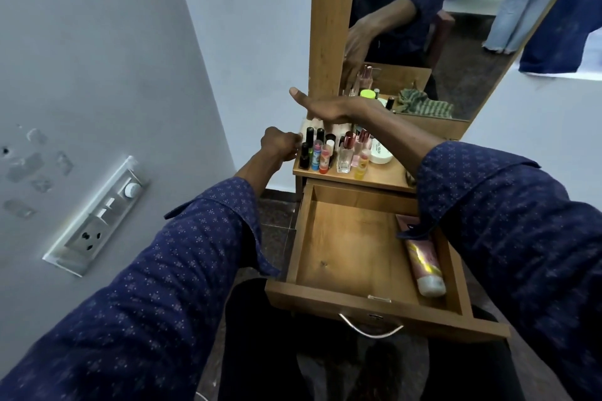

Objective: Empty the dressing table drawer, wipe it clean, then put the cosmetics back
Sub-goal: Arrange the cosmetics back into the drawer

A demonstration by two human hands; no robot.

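Note:
The wooden drawer is pulled out under the dressing table top. In it a pink tube lies along the right wall, and a dark pink box shows partly under my right sleeve. Several cosmetics stand on the top: black bottles, lip balms, a clear perfume bottle, a yellow bottle and a white jar. My right hand reaches over them, thumb out, fingers pointing down behind the bottles. My left hand is curled at the top's left edge; I see nothing in it.
A tall mirror in a wooden frame rises behind the top and reflects a green striped cloth. A switchboard with a socket is on the left wall. The drawer's metal handle points at my lap.

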